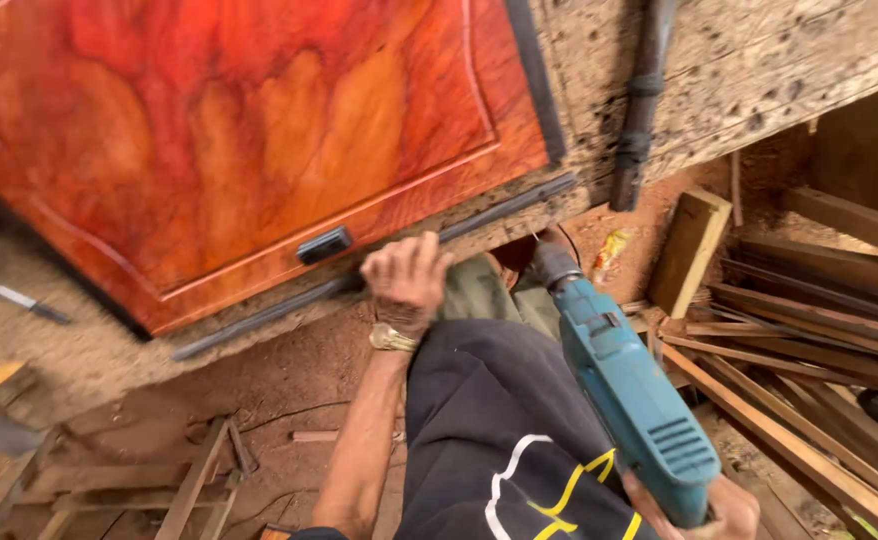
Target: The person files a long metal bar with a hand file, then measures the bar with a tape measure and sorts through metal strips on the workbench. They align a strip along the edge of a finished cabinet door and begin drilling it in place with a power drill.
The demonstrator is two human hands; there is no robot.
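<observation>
Lying across the rough counter, the red-stained wooden door panel fills the view from 9 to 12 o'clock, its lower edge and the dark strip beside it running from 8 toward 2 o'clock. The teal power drill slants along nearly the opposite diagonal, nose toward 11 o'clock, handle clamped in the right hand at 5 o'clock. The left hand sits nearer, fingers curled at that edge just right of the small black handle, probably pressing it, though contact is unclear.
</observation>
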